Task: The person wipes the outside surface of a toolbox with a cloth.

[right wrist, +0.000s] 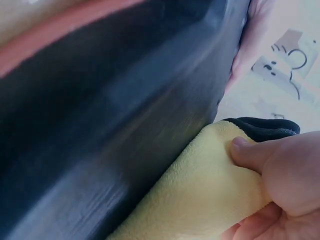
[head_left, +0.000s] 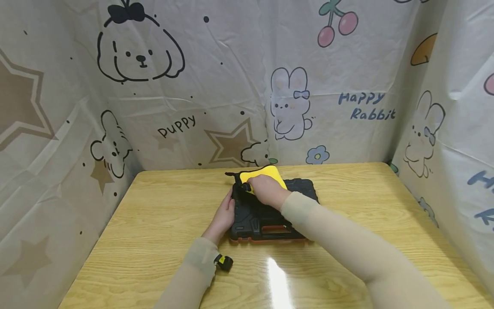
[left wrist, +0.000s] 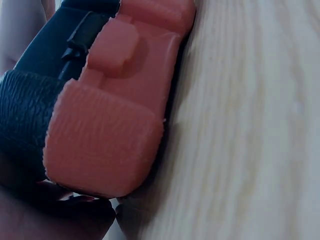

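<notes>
A black plastic carrying case [head_left: 247, 216] with an orange-red lower half lies flat on the table, its handle side toward me. My left hand [head_left: 224, 214] holds the case by its left side, the fingers partly hidden beyond the edge. In the left wrist view the case's orange-red corner [left wrist: 105, 145] and a latch [left wrist: 114, 46] show close up. My right hand [head_left: 268, 189] grips a yellow cloth [right wrist: 195, 185] with black edging, thumb on top, and the cloth lies against the black lid. A corner of black trim sticks out past the case's far left.
The wooden table [head_left: 166, 201] extends on both sides of the case. White fabric walls [head_left: 231, 86] with cartoon prints stand at the back and on both sides. A small black device [head_left: 224, 262] is strapped to my left wrist.
</notes>
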`<state>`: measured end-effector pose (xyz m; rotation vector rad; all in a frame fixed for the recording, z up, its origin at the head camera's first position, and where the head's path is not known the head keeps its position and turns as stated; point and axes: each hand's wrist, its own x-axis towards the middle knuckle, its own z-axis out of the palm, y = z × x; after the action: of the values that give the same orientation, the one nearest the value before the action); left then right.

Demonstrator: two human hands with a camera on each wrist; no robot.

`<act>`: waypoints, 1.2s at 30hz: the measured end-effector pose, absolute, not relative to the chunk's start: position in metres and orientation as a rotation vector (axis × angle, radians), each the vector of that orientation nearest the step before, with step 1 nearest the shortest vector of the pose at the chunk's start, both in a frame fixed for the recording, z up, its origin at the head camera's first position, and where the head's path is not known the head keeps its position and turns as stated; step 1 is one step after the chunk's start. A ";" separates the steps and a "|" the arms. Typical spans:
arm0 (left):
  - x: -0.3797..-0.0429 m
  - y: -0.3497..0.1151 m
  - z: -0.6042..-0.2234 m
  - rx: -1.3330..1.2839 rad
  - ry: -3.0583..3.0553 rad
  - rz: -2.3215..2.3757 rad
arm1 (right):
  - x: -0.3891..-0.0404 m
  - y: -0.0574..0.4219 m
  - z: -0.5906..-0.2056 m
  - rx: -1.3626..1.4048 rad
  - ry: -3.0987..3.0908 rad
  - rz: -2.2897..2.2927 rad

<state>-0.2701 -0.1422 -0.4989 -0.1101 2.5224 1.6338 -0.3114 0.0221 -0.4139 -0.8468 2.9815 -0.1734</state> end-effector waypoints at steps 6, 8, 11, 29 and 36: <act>-0.270 -0.140 -0.499 -0.125 2.539 1.621 | -0.327 0.025 -0.415 -0.816 2.992 -0.197; -0.270 -0.139 -0.499 -0.117 2.546 1.623 | -0.331 0.026 -0.415 -0.817 2.992 -0.201; -0.270 -0.139 -0.499 -0.113 2.544 1.631 | -0.335 0.027 -0.416 -0.813 2.985 -0.199; -0.270 -0.137 -0.500 -0.177 2.521 1.704 | -0.306 0.036 -0.419 -0.917 2.967 -0.198; -0.269 -0.136 -0.501 -0.179 2.525 1.713 | -0.279 0.046 -0.421 -0.955 2.951 -0.106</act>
<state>-0.2693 -0.1362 -0.5011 -0.1788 2.5249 1.7135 -0.2788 0.0456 -0.4211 -0.9552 2.9509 -0.1061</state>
